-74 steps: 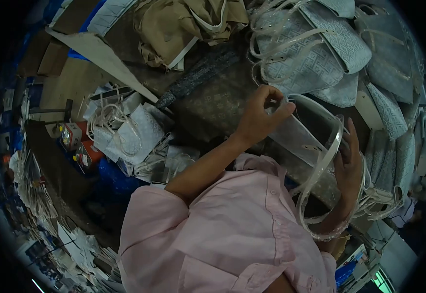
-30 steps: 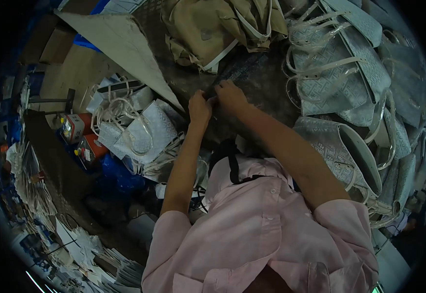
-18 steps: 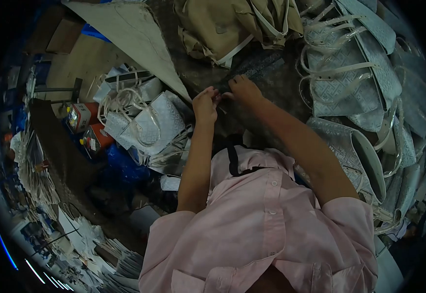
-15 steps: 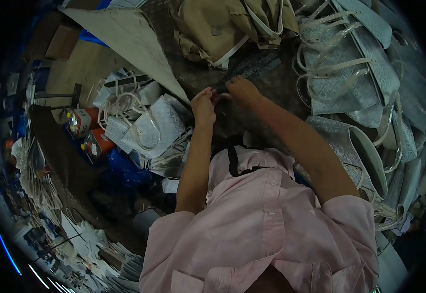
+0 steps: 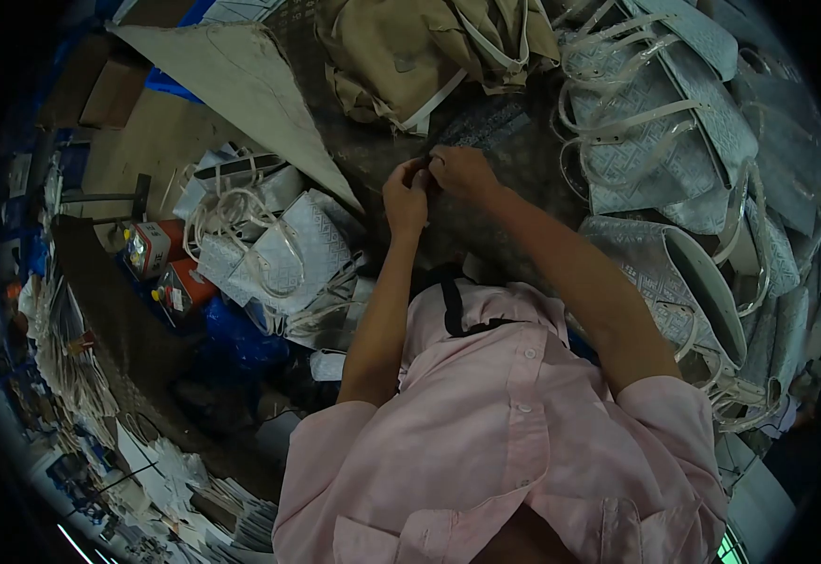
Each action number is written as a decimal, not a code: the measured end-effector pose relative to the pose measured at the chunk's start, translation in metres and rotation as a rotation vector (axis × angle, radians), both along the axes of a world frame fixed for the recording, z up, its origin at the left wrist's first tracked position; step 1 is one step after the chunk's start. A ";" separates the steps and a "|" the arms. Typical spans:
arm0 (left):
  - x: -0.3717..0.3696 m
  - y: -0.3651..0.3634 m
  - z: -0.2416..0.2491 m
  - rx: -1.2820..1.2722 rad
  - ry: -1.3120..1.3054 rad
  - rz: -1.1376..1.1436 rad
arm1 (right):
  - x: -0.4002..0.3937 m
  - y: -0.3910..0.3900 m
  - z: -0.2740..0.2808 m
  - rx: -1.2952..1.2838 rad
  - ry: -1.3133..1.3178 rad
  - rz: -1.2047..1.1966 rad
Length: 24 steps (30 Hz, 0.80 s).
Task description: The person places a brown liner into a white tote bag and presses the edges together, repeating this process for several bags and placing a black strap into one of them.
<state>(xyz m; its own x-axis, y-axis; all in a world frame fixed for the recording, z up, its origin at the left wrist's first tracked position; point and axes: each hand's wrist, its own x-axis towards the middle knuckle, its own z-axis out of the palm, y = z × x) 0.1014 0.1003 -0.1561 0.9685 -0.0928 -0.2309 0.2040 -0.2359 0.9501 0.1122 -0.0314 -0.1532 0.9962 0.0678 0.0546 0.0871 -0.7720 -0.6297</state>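
My left hand (image 5: 406,193) and my right hand (image 5: 462,172) meet over the dark brown work surface (image 5: 354,141). Both have their fingers closed in a pinch, with the fingertips nearly touching. Whatever sits between them is too small and dark to make out. Just beyond my right hand lies a dark, speckled flat piece (image 5: 486,120). A tan fabric bag (image 5: 392,61) with white trim rests farther back, past the hands.
Silvery patterned handbags (image 5: 650,141) with clear-wrapped handles are heaped on the right. More patterned bags (image 5: 284,254) pile up on the left, beside red-and-white cans (image 5: 155,246). A pale cloth sheet (image 5: 232,80) covers the back left. Stacked flat pieces (image 5: 81,362) line the far left.
My hands have drawn closer together, and the fingers of my left hand have curled in more. The whole view has shifted slightly.
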 end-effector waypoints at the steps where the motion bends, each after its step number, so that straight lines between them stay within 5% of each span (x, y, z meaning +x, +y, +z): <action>1: -0.003 -0.002 -0.003 -0.002 0.002 0.002 | 0.001 -0.001 -0.001 0.036 0.030 -0.069; 3: -0.008 -0.008 -0.008 0.322 -0.429 -0.088 | -0.002 -0.004 0.000 0.108 -0.010 -0.101; 8: -0.008 -0.016 -0.017 0.342 -0.411 -0.126 | -0.012 -0.013 0.006 0.273 0.022 -0.196; 13: -0.006 -0.017 -0.014 0.429 -0.416 -0.088 | -0.008 -0.026 0.004 0.396 0.132 0.008; 24: -0.007 -0.006 -0.012 0.154 -0.407 -0.123 | -0.001 -0.033 0.021 0.434 0.400 0.031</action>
<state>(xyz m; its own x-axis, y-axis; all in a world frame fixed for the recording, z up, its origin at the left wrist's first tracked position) 0.0944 0.0943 -0.1678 0.9673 -0.2071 0.1466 -0.2176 -0.3800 0.8990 0.1113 -0.0641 -0.1323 0.9429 0.1525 -0.2962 -0.2042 -0.4377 -0.8756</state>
